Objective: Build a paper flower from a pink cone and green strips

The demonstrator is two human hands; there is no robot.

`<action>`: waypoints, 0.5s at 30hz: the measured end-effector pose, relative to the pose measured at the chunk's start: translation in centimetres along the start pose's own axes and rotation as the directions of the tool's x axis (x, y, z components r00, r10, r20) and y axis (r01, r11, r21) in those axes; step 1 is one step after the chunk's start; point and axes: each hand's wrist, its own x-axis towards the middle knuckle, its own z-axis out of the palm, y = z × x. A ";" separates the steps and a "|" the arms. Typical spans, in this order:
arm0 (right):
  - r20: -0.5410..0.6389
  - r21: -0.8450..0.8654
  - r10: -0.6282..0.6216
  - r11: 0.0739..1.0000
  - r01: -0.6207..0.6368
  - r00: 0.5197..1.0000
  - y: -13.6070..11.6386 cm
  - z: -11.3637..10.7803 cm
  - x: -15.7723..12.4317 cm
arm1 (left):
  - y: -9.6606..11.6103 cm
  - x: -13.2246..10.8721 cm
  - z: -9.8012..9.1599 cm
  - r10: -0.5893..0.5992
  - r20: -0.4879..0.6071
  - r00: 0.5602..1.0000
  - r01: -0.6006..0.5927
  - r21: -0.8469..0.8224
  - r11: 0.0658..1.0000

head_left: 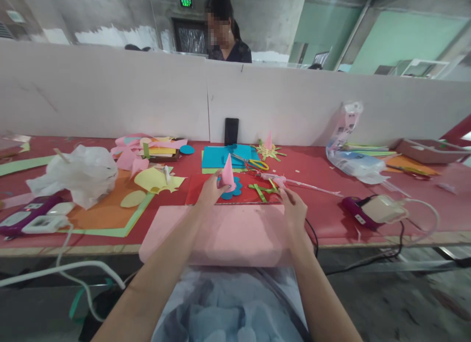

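Observation:
My left hand (211, 190) is closed on a pink paper cone (227, 174), which stands point up. Blue flower-shaped paper (236, 187) shows at the base of the cone, above a red sheet (195, 187). My right hand (294, 207) is closed around a pink glue gun (278, 180), its nozzle toward the cone; a long clear glue stick (312, 186) trails off to the right. Green paper strips (262, 192) lie between the hands. Behind them are scissors (257, 163) with yellow handles, partly over blue sheets (213, 156).
A pink cone on green strips (268, 144) and a black phone (231, 131) stand near the white partition (147, 96). Paper scraps (158, 179) and a crumpled plastic bag (79, 172) lie left. Power strips with cords (362, 212) flank the work area. A person (224, 28) is beyond the partition.

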 end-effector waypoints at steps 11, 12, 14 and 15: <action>-0.071 -0.021 -0.100 0.995 0.099 0.992 -0.7 0.1 -0.3 | 0.7 -0.1 0.0 -0.029 -0.107 0.994 0.023 -0.056 0.998; -0.068 -0.011 -0.087 0.996 0.087 0.994 -0.8 0.2 -0.3 | 0.8 -0.2 -0.1 -0.026 -0.123 0.992 0.021 -0.043 0.999; -0.053 0.055 -0.054 0.997 0.057 0.997 -1.1 0.5 -0.2 | 1.2 -0.2 -0.5 -0.011 -0.171 0.985 0.007 -0.024 1.000; -0.043 0.094 -0.045 0.994 0.049 0.998 -1.4 0.8 -0.1 | 1.4 -0.3 -0.8 -0.003 -0.204 0.979 -0.001 -0.020 1.000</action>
